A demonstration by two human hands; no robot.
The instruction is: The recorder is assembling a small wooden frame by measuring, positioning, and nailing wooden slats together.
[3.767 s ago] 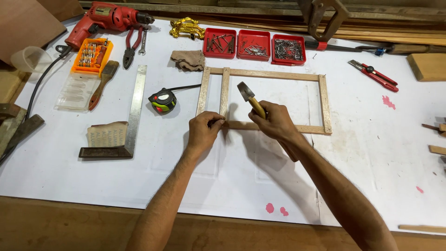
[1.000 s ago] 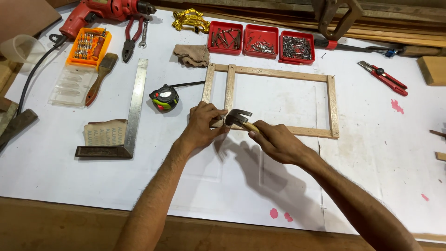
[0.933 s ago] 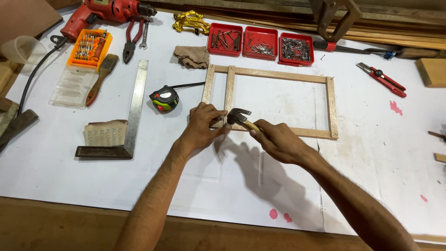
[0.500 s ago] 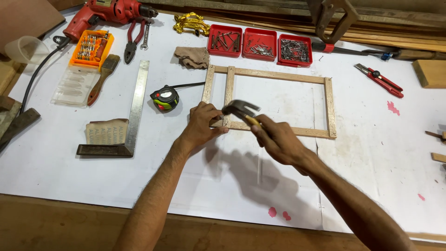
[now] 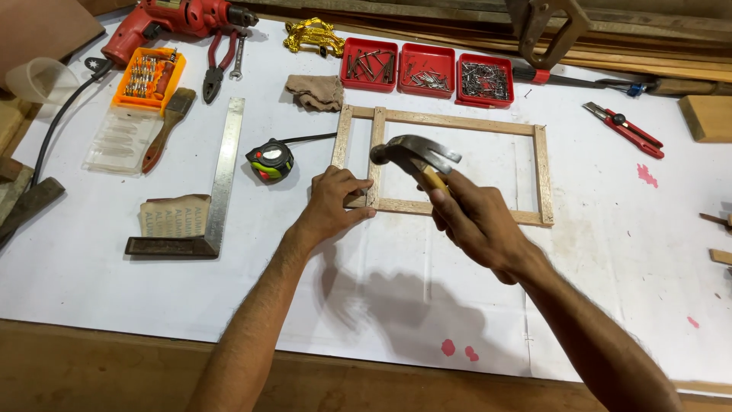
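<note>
A thin wooden frame [image 5: 465, 121] with one upright cross slat lies flat on white paper. My left hand [image 5: 334, 201] rests on its near left corner, fingertips pinched at the foot of the cross slat; whether they hold anything small I cannot tell. My right hand [image 5: 474, 221] grips a claw hammer [image 5: 412, 155] by its yellow handle. The steel head is raised above the frame, just over the cross slat and to the right of my left fingers.
Three red trays of nails [image 5: 425, 66] stand behind the frame. A tape measure [image 5: 271, 161], steel try square [image 5: 217, 181], sandpaper [image 5: 171, 216], brush, orange bit case [image 5: 149, 76], pliers and red drill [image 5: 179, 19] lie left. Red cutters [image 5: 625, 130] lie right.
The hammer head was down beside my left fingers on the frame's near rail a second ago; it has since lifted up and away. My left hand has stayed put.
</note>
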